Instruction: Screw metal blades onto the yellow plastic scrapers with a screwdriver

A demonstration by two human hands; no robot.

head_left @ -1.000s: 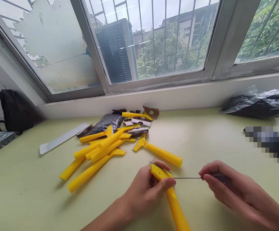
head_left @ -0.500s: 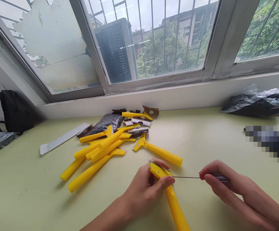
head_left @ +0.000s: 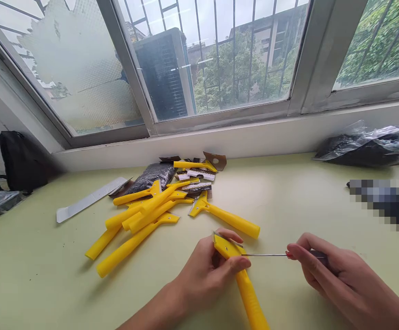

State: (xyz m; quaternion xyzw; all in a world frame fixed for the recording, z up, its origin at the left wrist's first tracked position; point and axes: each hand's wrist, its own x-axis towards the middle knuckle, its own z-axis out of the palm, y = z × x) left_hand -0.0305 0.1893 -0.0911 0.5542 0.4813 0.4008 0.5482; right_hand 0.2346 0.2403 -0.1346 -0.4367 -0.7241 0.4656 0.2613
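Here the left hand (head_left: 211,269) grips a scraper (head_left: 227,247) — handle (head_left: 252,299) toward five o'clock — at nine o'clock from the right hand (head_left: 347,270), closed round a screwdriver (head_left: 289,255).

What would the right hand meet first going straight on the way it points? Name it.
Probably the yellow scraper in the left hand: the screwdriver in the right hand points at its head, though depth at the tip is unclear.

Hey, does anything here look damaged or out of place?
Yes: the window covering at left has ragged, torn-looking edges, and blocky pixels hide a dark object's details at right. The yellow scraper in the left hand shows no obvious damage.
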